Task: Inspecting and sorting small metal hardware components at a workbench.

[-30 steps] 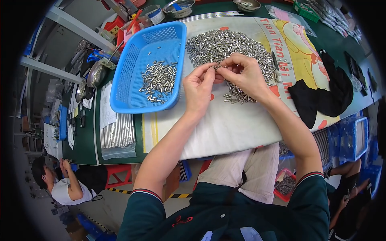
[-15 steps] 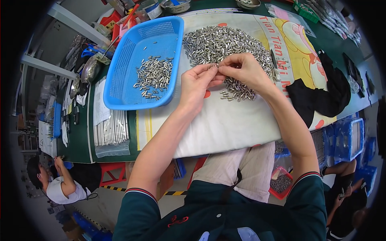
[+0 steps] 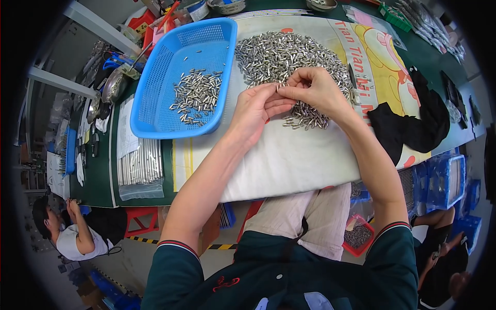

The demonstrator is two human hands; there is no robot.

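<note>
Left hand and right hand clamp fingers on one pin; one basket, one pin heap lie near.

Crumpled black cloth at right, bagged silver rods and a red stool at left.

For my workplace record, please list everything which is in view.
Table: one, green, across middle
Basket: one, blue, left
Metal pins: uncounted, silver, in basket and heaped
Printed cloth: one, pale, under heap
Black fabric: count unclear, black, right
Bagged rods: uncounted, silver, left
Bowls: two, silver, far edge
Bin: one, red, below table
Crates: several, blue, lower right
Co-workers: two, white or black clothes, lower sides
Others toward edges: many, mixed, partly blurred
Left hand: one, bare, beside heap
Right hand: one, bare, pinching small shiny part
</note>
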